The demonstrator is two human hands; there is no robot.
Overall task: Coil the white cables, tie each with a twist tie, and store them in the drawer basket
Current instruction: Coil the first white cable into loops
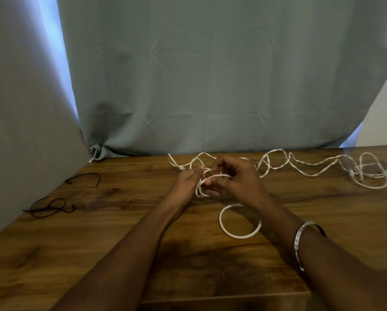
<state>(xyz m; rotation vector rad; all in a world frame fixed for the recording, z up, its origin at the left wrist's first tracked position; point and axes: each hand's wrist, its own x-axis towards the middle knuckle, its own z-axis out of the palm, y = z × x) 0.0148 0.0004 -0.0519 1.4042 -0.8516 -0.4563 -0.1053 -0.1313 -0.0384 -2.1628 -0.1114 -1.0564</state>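
Here I see both hands meeting over the table (120, 232), a wooden top that I take as my landmark, close to its far edge and about midway along it. The left hand (187, 181) and the right hand (235, 178) are together, fingers curled, and both grip the same small bundle of white cable (200, 190): a few loops of it show between the palms, and the left thumb lies against the top of the loops. From the bundle the cable runs off in loose strands along the table's far edge; a slack run (311, 169) trails toward the table's right end and finishes there in an untidy heap of loops (374, 173). Whether that heap is the same cable or a second one I cannot tell. Another loop (237, 230) lies flat on the table just nearer me than the hands, partly under the right forearm, which wears a metal bangle (300, 241) at the wrist. Near the table's left edge lie thin dark ties: one (84, 178) farther back, bent in an open curve, and a tangled few (51, 206) nearer me, all well apart from the hands. A grey-green curtain (210, 75) hangs behind the table's far edge, and its hem touches the back left corner.
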